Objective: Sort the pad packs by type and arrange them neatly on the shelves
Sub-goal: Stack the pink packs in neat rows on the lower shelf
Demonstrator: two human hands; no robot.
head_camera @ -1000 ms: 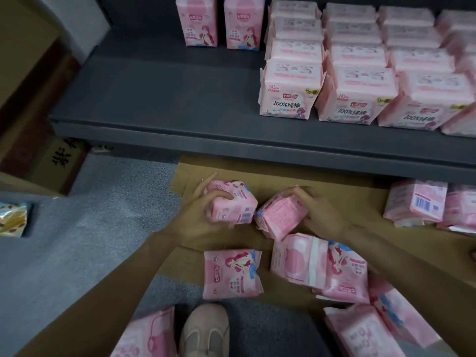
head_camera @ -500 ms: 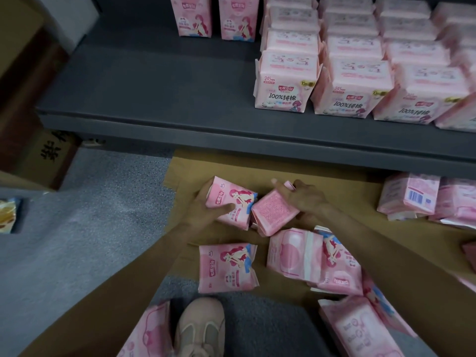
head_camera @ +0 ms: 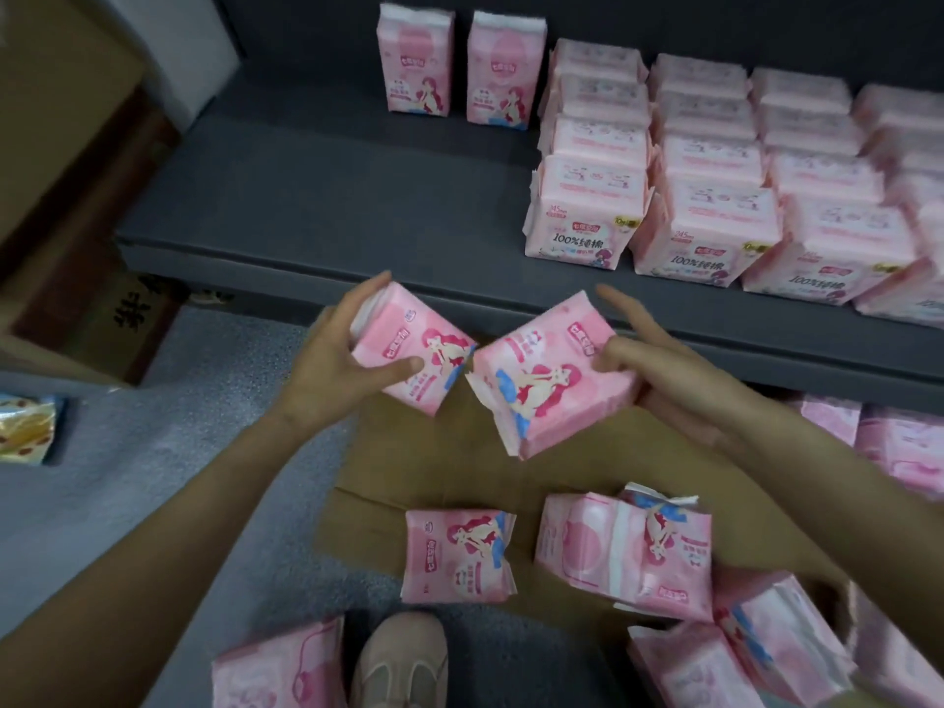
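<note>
Left hand (head_camera: 337, 365) clasped round a pink pad pack (head_camera: 414, 352), thumb laid across the printed face, fingers behind the far end. Right hand (head_camera: 664, 370) clasped round a second pad pack (head_camera: 546, 375), thumb on the near face, forefinger stretched out over the top edge. Both packs tilted, held in the air just before the front edge of the grey shelf (head_camera: 316, 206), their near corners almost touching.

Half a second ago, both packs down low over the cardboard sheet (head_camera: 449, 467), the right one showing its plain back; now both raised to the level of the shelf's front edge, cartoon faces turned up toward the camera.

On the shelf, toward the back edge, two upright packs (head_camera: 459, 69) of the same cartoon kind, side by side. To the right of these, rows of lighter packs (head_camera: 715, 196) running from the front edge to the back, filling the shelf's right part.

Below, on the cardboard sheet, a loose pack (head_camera: 457, 554) lying flat, and beside it a heap of packs (head_camera: 664, 580) reaching off to the right corner. More packs (head_camera: 894, 442) under the shelf at the right. A beige shoe (head_camera: 403, 661) at the bottom edge, another pack (head_camera: 281, 666) just left of it. On the grey floor at the far left, a yellow packet (head_camera: 25, 426). Brown cartons (head_camera: 66, 171) at the shelf's left end.
</note>
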